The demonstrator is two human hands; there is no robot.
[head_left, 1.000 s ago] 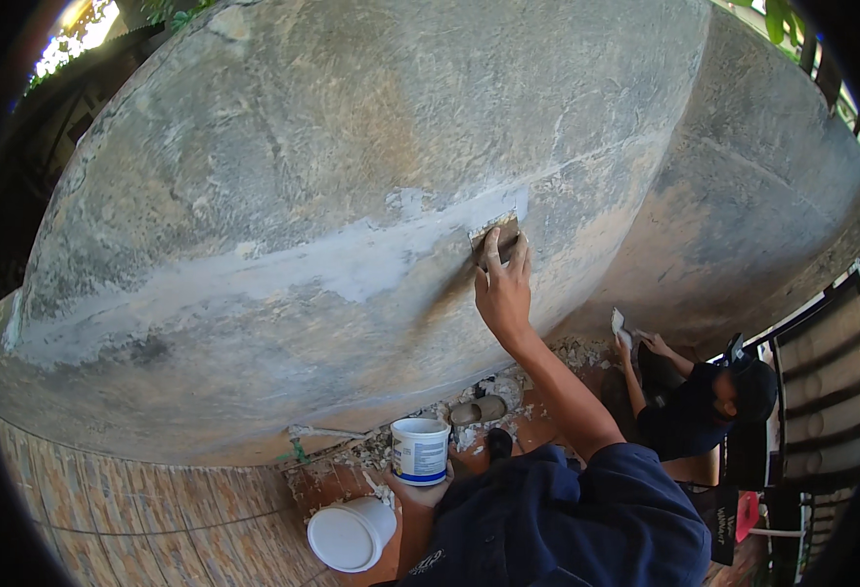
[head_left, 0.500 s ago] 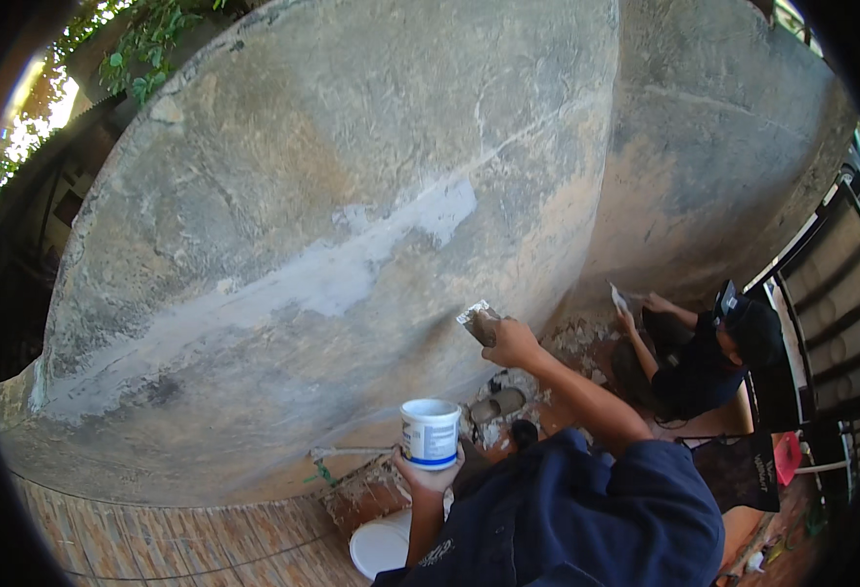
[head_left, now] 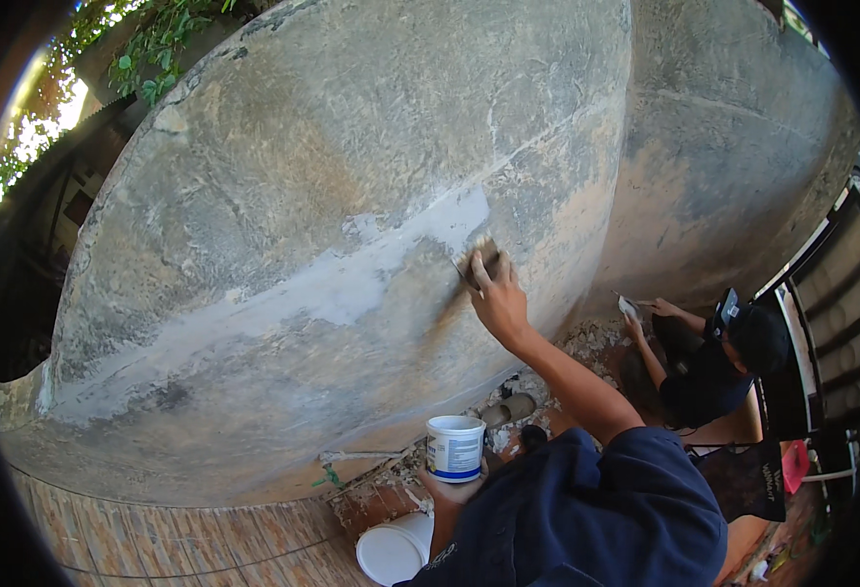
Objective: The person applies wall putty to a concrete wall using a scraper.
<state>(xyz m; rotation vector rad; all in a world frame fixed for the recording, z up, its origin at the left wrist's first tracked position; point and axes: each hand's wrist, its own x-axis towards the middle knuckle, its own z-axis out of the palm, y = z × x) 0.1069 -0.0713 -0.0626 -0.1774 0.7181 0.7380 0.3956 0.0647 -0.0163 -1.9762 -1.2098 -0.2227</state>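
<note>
My right hand (head_left: 501,307) grips a putty knife (head_left: 479,262), its fingers spread along the broad blade. The blade lies at the grey concrete wall (head_left: 283,127), just below the right end of a pale filler patch (head_left: 337,279); whether it touches is hard to tell. That smooth light-grey patch slants down to the left in a long band. Lower down, my left hand (head_left: 449,486) supports a white plastic tub (head_left: 455,450) with a blue band from beneath. The tub is upright and open at the top; its contents cannot be made out.
A co-worker (head_left: 708,377) crouches at the right by the wall, holding a pale tool (head_left: 629,308). A white bucket (head_left: 394,550) stands beside my left forearm. Rubble (head_left: 596,342) and a sandal (head_left: 508,409) lie along the wall's foot. A metal gate (head_left: 836,293) borders the right.
My right hand has brought the putty knife up and against or close to the wall, near the patch's right end. The tub in my left hand sits slightly lower and further right.
</note>
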